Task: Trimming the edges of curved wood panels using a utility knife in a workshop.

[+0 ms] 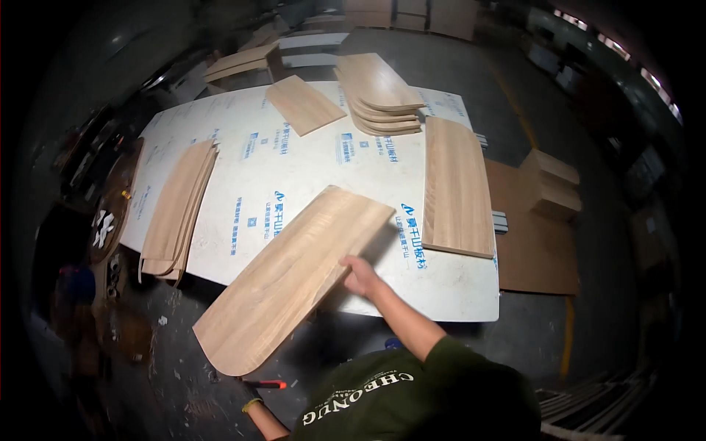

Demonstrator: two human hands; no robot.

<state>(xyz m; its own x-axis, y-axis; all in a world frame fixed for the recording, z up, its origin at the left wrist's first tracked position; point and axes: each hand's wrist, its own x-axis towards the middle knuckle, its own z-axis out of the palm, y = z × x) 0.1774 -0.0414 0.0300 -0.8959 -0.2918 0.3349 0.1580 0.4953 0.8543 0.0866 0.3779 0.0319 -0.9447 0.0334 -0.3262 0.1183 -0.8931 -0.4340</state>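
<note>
A long pale wood-grain board (pixel 294 275) with one rounded end slants over the near edge of the white table, its rounded end toward me. My right hand (pixel 359 277) is closed on its right long edge, thumb on top. Below the rounded end is my left hand (pixel 250 398), dark and partly hidden, with a yellow band at the wrist. A slim tool with an orange end and dark body (pixel 268 384) sticks out from it to the right. The left fingers are hard to make out, but they appear wrapped round this tool.
On the white printed tabletop (pixel 243 184) lie a stack of boards (pixel 176 209) at left, a board (pixel 457 187) at right, a short board (pixel 306 104) and a stack of rounded boards (pixel 379 92) at the back. Boxes (pixel 550 184) stand right of the table.
</note>
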